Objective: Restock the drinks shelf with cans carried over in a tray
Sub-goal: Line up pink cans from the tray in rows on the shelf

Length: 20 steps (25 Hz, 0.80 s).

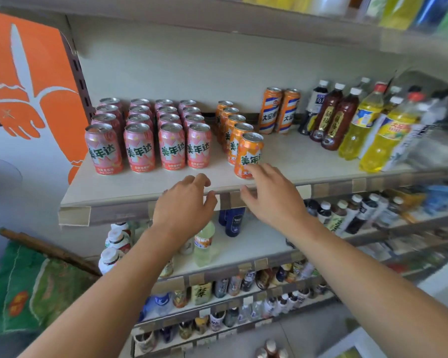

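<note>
— On the drinks shelf (295,156), near its front edge, where do things stand?

— Pink cans (140,140) fill four neat rows toward the left end. Just right of them runs a single file of orange cans (237,135), front to back, and the front orange can (248,156) sits nearest the front edge. Behind, two taller orange cans (279,111) stand by the back wall, with dark bottles (329,117) and yellow bottles (373,135) toward the right end.

— And the hands?

— The right hand (272,197) reaches to the base of the front orange can; its fingers (256,169) are spread and fairly straight, tips at or just touching the can, not wrapped round it. The left hand (184,205) hovers over the front edge of the shelf, between the pink block and the orange file, fingers loosely curled, holding nothing.

— No tray?

— None shows here, so I cannot say where it was put down.

— What is the step, then?

— I judge it to be squaring up the front orange can, which looks slightly tilted and a little right of its file. To do it well: press low on the can's side with flat fingers so it slides and does not tip, nudge it left into line with the can behind, and turn the label forward. The free left hand could steady the neighbouring cans. Bare shelf lies right of the file, room for a second orange row.
</note>
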Available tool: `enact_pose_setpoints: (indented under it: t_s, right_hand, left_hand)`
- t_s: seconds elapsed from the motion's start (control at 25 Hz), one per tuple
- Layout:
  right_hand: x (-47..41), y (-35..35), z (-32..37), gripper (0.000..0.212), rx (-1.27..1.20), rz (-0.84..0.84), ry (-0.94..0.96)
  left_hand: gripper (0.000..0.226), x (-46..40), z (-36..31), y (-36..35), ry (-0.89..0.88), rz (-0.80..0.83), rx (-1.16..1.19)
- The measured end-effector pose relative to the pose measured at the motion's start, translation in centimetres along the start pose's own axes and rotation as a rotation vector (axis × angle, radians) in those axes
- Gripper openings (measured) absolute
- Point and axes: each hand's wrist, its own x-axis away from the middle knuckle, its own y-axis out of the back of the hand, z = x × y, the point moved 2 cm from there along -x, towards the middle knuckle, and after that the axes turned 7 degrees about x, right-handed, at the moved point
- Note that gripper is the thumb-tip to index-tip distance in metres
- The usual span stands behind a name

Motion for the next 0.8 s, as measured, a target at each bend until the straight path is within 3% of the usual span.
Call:
enact_pose_setpoints:
  t_s: [0.32, 0.8]
  right_hand:
    - [9.1, 2.7, -9.2, 0.046, 0.162, 0.041, -0.213]
    - [28.5, 6.9, -28.5, 0.041, 0.233, 0.176, -0.649]
  left_hand:
    - [0.028, 0.8, -10.4, -5.7, -0.254, 0.136, 0.067]
    - [0.030, 6.0, -32.2, -22.6, -0.513, 0.436, 0.251]
